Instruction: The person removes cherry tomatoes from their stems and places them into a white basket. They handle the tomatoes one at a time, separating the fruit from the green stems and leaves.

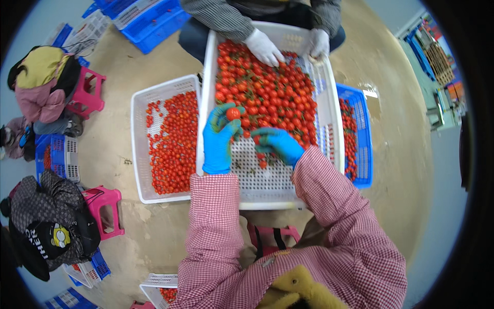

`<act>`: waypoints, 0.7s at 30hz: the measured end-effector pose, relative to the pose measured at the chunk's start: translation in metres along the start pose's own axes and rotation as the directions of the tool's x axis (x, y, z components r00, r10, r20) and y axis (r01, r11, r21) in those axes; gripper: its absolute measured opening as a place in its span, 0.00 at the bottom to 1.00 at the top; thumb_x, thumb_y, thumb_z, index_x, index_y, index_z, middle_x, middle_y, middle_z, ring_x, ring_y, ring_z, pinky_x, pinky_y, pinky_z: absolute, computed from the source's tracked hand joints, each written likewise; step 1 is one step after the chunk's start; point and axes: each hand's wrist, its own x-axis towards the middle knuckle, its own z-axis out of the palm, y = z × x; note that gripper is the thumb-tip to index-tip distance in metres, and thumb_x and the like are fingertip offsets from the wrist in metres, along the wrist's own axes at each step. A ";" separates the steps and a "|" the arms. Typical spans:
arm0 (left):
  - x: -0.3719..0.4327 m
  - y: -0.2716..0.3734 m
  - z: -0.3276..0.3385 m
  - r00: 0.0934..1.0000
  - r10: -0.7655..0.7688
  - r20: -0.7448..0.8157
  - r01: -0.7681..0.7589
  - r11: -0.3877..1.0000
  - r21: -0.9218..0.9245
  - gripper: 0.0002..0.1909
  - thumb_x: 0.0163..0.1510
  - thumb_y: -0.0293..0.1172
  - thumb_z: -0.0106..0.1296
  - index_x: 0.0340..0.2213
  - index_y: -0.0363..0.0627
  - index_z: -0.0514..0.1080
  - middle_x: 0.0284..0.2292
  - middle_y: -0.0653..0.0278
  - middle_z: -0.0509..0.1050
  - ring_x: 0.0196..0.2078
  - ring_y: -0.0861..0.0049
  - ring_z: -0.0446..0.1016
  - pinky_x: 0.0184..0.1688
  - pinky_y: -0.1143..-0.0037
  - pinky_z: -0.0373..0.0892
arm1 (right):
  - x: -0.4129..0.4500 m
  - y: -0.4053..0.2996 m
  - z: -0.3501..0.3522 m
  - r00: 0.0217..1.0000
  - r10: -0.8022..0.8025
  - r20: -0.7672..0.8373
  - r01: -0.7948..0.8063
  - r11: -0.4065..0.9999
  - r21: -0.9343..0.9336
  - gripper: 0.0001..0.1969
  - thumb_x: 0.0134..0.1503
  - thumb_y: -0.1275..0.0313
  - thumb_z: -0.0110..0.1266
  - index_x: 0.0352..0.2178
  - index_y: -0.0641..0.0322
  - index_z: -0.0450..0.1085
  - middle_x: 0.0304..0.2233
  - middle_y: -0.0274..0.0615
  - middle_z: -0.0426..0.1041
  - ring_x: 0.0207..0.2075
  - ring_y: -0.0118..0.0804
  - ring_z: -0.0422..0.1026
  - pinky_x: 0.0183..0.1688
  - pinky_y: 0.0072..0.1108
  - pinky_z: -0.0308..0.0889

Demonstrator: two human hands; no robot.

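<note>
My left hand (220, 135), in a blue glove stained green at the fingers, grips a cherry tomato (233, 113) between thumb and fingers. Close by to the right, my right hand (278, 143) wears the same kind of glove; its fingers are curled, with a red cherry tomato (257, 139) showing at their tips. Both are over a white perforated plastic crate (270, 193). A heap of cherry tomatoes (276, 102), some with green stems, covers its far and middle part. A few tomatoes (263, 164) and stem bits lie on the bare near floor of the crate.
Opposite, a person's white-gloved hands (264, 48) reach into the same crate. A white crate of tomatoes (137, 154) stands left, a blue crate (366, 154) right. Further left, people sit on pink plastic stools (110, 210). Blue crates (148, 38) are stacked at the upper left.
</note>
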 end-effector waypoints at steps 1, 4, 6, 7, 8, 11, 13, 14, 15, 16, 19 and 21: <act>-0.002 -0.002 0.004 1.000 0.027 0.002 -0.027 0.995 0.099 0.19 0.42 0.18 0.44 0.40 0.38 0.62 0.35 0.57 0.69 0.25 0.84 0.66 0.26 0.86 0.64 | -0.011 -0.010 -0.002 0.997 -0.053 0.058 0.037 0.968 0.249 0.16 0.49 0.77 0.41 0.42 0.69 0.59 0.34 0.43 0.67 0.28 0.32 0.69 0.38 0.20 0.66; -0.005 -0.004 0.013 1.000 -0.023 0.005 0.021 0.969 0.246 0.21 0.40 0.20 0.52 0.40 0.39 0.65 0.33 0.64 0.68 0.33 0.83 0.66 0.34 0.84 0.66 | -0.029 -0.033 -0.005 0.991 -0.051 0.126 -0.025 0.843 0.538 0.17 0.51 0.77 0.38 0.44 0.70 0.56 0.37 0.47 0.65 0.29 0.31 0.69 0.33 0.17 0.68; -0.007 -0.007 0.019 0.998 -0.052 0.021 0.045 0.967 0.250 0.21 0.40 0.20 0.52 0.40 0.38 0.65 0.33 0.64 0.68 0.33 0.83 0.66 0.35 0.84 0.66 | -0.035 -0.037 -0.005 0.972 -0.123 0.200 -0.022 0.800 0.600 0.17 0.52 0.76 0.38 0.44 0.71 0.55 0.38 0.48 0.65 0.29 0.31 0.70 0.31 0.16 0.68; -0.006 -0.009 0.021 0.997 -0.069 0.035 0.057 0.961 0.271 0.21 0.40 0.20 0.52 0.40 0.38 0.65 0.33 0.64 0.68 0.32 0.83 0.66 0.35 0.84 0.66 | -0.034 -0.037 -0.004 0.982 -0.085 0.169 -0.039 0.783 0.620 0.17 0.52 0.76 0.38 0.45 0.71 0.55 0.40 0.53 0.64 0.31 0.36 0.71 0.34 0.19 0.69; -0.005 -0.010 0.022 0.996 -0.074 0.047 0.057 0.951 0.303 0.21 0.40 0.20 0.53 0.40 0.38 0.65 0.33 0.64 0.69 0.31 0.83 0.67 0.34 0.84 0.66 | -0.035 -0.036 -0.006 0.973 -0.121 0.197 -0.033 0.770 0.637 0.18 0.52 0.76 0.39 0.45 0.71 0.55 0.39 0.53 0.64 0.31 0.35 0.71 0.34 0.19 0.69; -0.008 -0.016 0.024 0.994 -0.091 0.055 0.061 0.912 0.405 0.21 0.39 0.22 0.54 0.38 0.38 0.66 0.32 0.65 0.69 0.30 0.84 0.67 0.33 0.84 0.66 | -0.034 -0.030 -0.009 0.992 -0.074 0.104 0.001 0.819 0.573 0.16 0.52 0.73 0.40 0.42 0.70 0.57 0.34 0.47 0.66 0.27 0.30 0.69 0.31 0.18 0.68; -0.008 -0.021 0.026 0.997 -0.048 0.061 0.013 0.875 0.484 0.21 0.38 0.23 0.56 0.38 0.38 0.66 0.31 0.65 0.70 0.29 0.84 0.67 0.32 0.84 0.66 | -0.036 -0.028 -0.015 0.998 -0.056 0.034 0.030 0.853 0.521 0.15 0.51 0.71 0.42 0.39 0.69 0.60 0.31 0.43 0.68 0.25 0.29 0.68 0.29 0.18 0.67; -0.008 -0.022 0.026 0.998 -0.033 0.062 -0.003 0.855 0.518 0.20 0.37 0.24 0.57 0.36 0.38 0.68 0.30 0.65 0.70 0.28 0.85 0.66 0.30 0.84 0.65 | -0.038 -0.028 -0.019 0.999 -0.047 0.015 0.033 0.862 0.506 0.14 0.51 0.69 0.43 0.37 0.68 0.62 0.29 0.42 0.68 0.24 0.28 0.68 0.28 0.18 0.67; -0.009 -0.022 0.026 0.997 -0.019 0.069 -0.021 0.844 0.536 0.19 0.37 0.24 0.57 0.35 0.39 0.68 0.30 0.66 0.70 0.28 0.85 0.66 0.30 0.84 0.65 | -0.041 -0.030 -0.023 0.999 -0.012 -0.031 0.026 0.875 0.484 0.14 0.50 0.68 0.44 0.35 0.67 0.64 0.28 0.41 0.68 0.23 0.28 0.67 0.27 0.19 0.66; -0.010 -0.022 0.027 0.998 -0.016 0.068 -0.025 0.831 0.556 0.19 0.37 0.24 0.57 0.35 0.39 0.68 0.30 0.66 0.70 0.28 0.86 0.66 0.30 0.84 0.65 | -0.047 -0.033 -0.031 0.997 -0.050 -0.054 0.068 0.911 0.407 0.12 0.48 0.65 0.46 0.30 0.64 0.66 0.25 0.39 0.68 0.21 0.27 0.66 0.25 0.19 0.64; -0.010 -0.021 0.028 0.996 -0.048 0.073 -0.001 0.832 0.555 0.18 0.37 0.23 0.56 0.35 0.39 0.68 0.29 0.66 0.70 0.28 0.85 0.66 0.31 0.84 0.65 | -0.071 -0.047 -0.064 0.922 -0.285 -0.260 0.310 0.949 0.057 0.12 0.47 0.67 0.47 0.32 0.62 0.66 0.24 0.35 0.68 0.23 0.24 0.66 0.27 0.16 0.63; -0.008 -0.021 0.028 0.992 -0.071 0.100 0.009 0.854 0.521 0.17 0.39 0.23 0.54 0.36 0.39 0.67 0.30 0.65 0.70 0.27 0.86 0.65 0.30 0.85 0.64 | -0.094 -0.054 -0.094 0.725 -0.441 -0.529 0.306 0.894 -0.327 0.14 0.46 0.73 0.46 0.37 0.63 0.65 0.28 0.33 0.67 0.29 0.24 0.64 0.34 0.16 0.61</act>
